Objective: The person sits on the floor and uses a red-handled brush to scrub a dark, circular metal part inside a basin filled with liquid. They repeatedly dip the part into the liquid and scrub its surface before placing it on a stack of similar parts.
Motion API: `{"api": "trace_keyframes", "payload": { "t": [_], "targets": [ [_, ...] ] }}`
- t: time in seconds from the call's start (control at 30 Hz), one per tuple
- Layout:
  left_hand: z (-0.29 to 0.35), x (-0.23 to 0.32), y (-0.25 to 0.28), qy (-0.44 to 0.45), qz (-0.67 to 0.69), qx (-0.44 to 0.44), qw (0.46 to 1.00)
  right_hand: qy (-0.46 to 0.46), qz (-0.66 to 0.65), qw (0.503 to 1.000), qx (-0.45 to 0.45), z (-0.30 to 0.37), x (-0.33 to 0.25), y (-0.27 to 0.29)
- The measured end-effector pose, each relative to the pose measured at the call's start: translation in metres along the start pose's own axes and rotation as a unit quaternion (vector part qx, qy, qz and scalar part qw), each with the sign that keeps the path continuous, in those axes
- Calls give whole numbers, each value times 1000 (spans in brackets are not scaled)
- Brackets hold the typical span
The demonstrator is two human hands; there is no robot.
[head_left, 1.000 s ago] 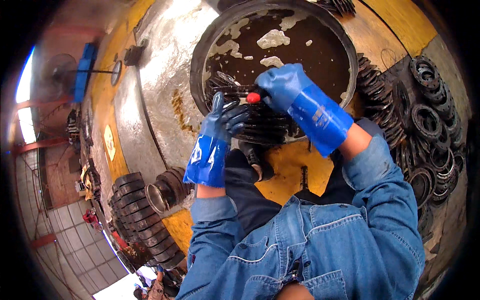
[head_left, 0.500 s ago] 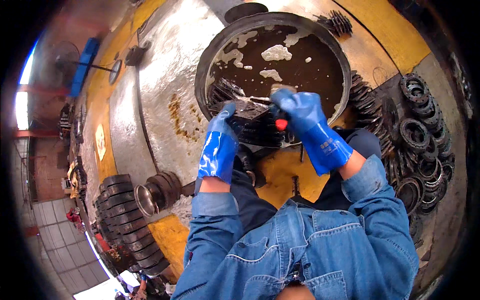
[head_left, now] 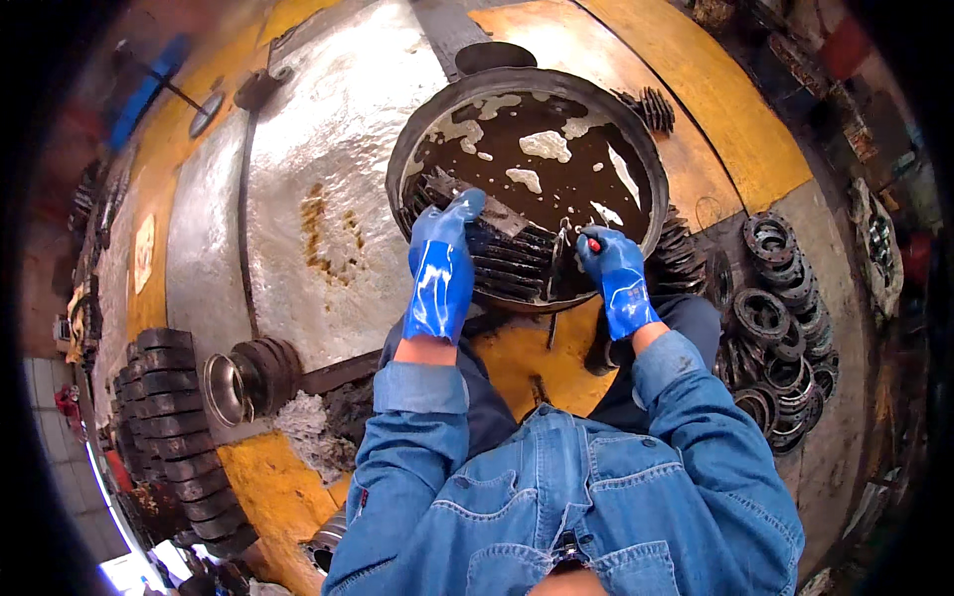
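Observation:
My left hand [head_left: 443, 226], in a blue rubber glove, closes on the edge of a dark flat plate [head_left: 502, 217] over the near left part of a round basin [head_left: 401, 149] of dark, foamy liquid. Under the plate lies a stack of wet black plates [head_left: 512, 260]. My right hand [head_left: 611, 263], gloved alike, is a fist at the basin's near right rim. A red-ended tool [head_left: 594, 244] sticks out of it; its working end is hidden. Beside this fist, a thin metal piece [head_left: 562, 240] stands at the end of the stack.
Dark plates [head_left: 676, 248] lean in a row right of the basin, with several metal rings [head_left: 770, 308] piled farther right. A stack of thick dark blocks [head_left: 174, 427] and a metal cylinder [head_left: 234, 387] stand at left. A small plate bundle [head_left: 651, 109] lies beyond the basin.
My right hand has come down and away from the plate, to the basin's near right rim. My left hand stays on the plate. The whole view has shifted.

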State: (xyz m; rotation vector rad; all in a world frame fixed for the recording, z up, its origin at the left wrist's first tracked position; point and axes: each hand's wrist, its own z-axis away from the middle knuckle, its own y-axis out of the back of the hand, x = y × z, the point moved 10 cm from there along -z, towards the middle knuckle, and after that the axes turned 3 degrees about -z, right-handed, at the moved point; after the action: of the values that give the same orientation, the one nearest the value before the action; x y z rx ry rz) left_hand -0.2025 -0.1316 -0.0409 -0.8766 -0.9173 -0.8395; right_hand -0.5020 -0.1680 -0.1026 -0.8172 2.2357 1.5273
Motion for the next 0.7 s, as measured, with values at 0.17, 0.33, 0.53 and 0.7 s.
{"api": "trace_keyframes", "payload": {
  "t": [0.17, 0.33, 0.53, 0.7],
  "targets": [
    [-8, -1, -5, -27, 29, -10, 999, -33, 24, 998, -52, 0, 2, -9],
    [-10, 2, 3, -32, -25, 16, 999, -42, 61, 994, -81, -5, 9, -15],
    [-16, 7, 24, -31, -96, 54, 993, -73, 74, 984, -144, -6, 16, -35],
    [23, 39, 22, -2, -170, 66, 983, -85, 69, 981, -157, 1, 22, -27]
  ]
}}
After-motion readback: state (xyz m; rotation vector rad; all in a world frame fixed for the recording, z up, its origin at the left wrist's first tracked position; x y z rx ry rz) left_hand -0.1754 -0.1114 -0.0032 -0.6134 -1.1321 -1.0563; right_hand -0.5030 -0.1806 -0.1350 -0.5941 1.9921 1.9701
